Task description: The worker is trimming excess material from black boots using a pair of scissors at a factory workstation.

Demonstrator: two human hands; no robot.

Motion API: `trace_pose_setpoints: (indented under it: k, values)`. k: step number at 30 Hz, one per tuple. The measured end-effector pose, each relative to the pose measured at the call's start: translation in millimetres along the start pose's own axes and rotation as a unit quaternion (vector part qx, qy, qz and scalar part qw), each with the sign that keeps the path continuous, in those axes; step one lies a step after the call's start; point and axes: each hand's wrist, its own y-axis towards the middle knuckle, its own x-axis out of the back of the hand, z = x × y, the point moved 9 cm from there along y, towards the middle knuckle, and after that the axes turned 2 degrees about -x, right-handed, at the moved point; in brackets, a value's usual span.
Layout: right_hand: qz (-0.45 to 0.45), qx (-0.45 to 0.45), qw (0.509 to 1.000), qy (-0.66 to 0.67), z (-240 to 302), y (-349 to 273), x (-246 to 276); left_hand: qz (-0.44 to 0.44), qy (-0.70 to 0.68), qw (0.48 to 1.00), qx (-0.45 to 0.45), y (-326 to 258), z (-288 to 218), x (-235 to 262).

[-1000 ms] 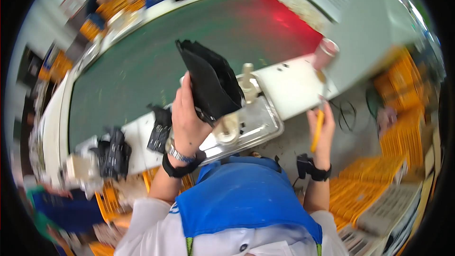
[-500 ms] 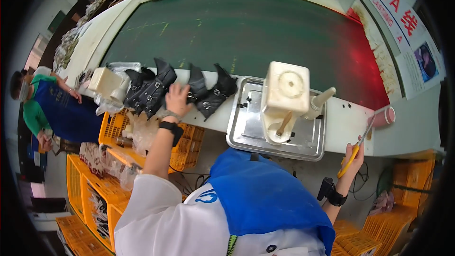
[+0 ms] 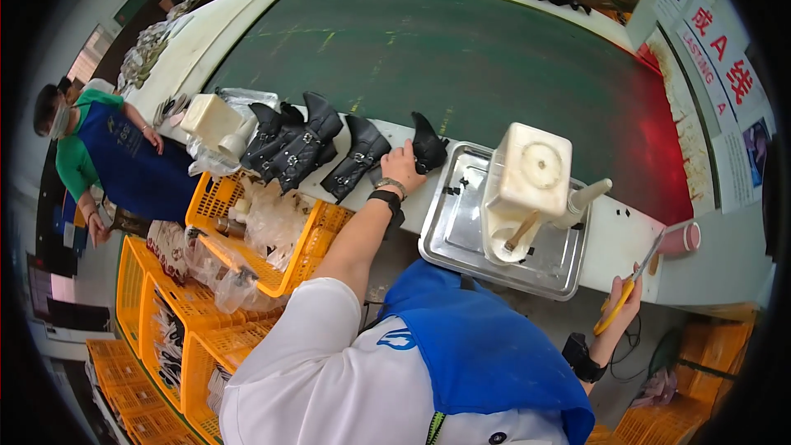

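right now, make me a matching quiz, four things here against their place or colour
Things:
1. scissors
2. cup
3. left hand
4. belt

Place or colour:
a. pink
b. at the boot nearest the tray
c. mostly green
d. in the right hand

Pairs: 1-d, 2-a, 3-b, 4-c

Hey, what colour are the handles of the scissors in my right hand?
The scissor handles are yellow, seen best in the head view.
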Motion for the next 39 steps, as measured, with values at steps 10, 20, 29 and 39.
trace_pose_setpoints:
  k: [10,20,29,39]
  values:
    - [0.034,-0.025,0.999,0.011,22.8,-24.5,-16.6,-0.236,-0.205,0.932,-0.182,-55.9,-137.2,173.2]
    - [0.051,0.161,0.978,-0.122,131.4,-29.9,-59.2,-0.228,-0.173,0.879,-0.381,-123.3,-254.4,190.8]
    - [-0.02,0.171,0.967,-0.187,133.1,-31.0,-45.7,-0.249,-0.154,0.859,-0.419,-139.1,-277.4,191.8]
    - [-0.05,0.166,0.966,-0.193,127.0,-31.6,-45.5,-0.231,-0.146,0.87,-0.411,-139.6,-281.3,190.9]
